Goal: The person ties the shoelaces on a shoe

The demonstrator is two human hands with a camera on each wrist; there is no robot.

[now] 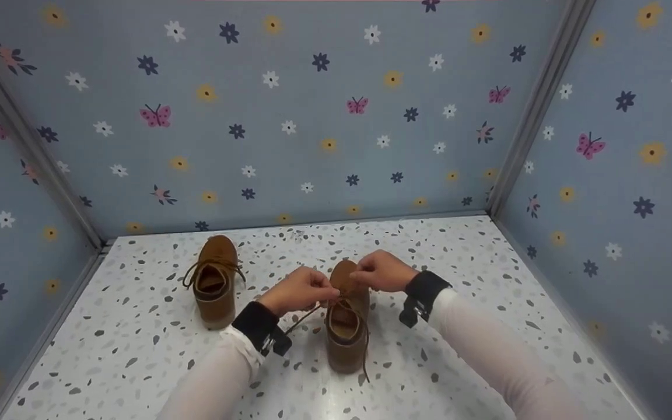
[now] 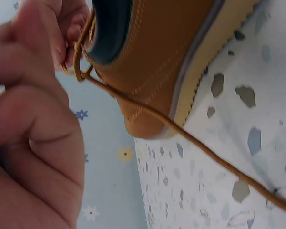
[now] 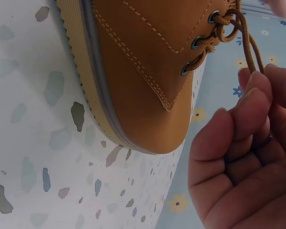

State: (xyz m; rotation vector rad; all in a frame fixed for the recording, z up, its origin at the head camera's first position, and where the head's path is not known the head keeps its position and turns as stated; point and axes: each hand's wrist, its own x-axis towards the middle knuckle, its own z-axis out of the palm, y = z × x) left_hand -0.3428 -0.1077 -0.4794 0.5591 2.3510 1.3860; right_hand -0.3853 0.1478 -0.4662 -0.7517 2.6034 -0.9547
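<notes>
A brown lace-up shoe (image 1: 346, 350) stands on the speckled surface, toe pointing away from me. Over its opening my left hand (image 1: 301, 289) has thumb and index finger together at the shoelace (image 2: 148, 109); in the left wrist view its fingertips are partly cut off. My right hand (image 1: 384, 271), above the toe, pinches a loop of the lace, and the right wrist view shows this lace loop (image 3: 250, 43) drawn out from the eyelets. One loose lace end runs down to the left, another hangs along the shoe's right side.
A matching brown shoe (image 1: 217, 309) stands to the left, its lace tied in a bow. Flowered panels (image 1: 307, 128) enclose the white speckled surface (image 1: 458, 361) at the back and both sides. Each wrist wears a black strap (image 1: 426, 289) with a small camera.
</notes>
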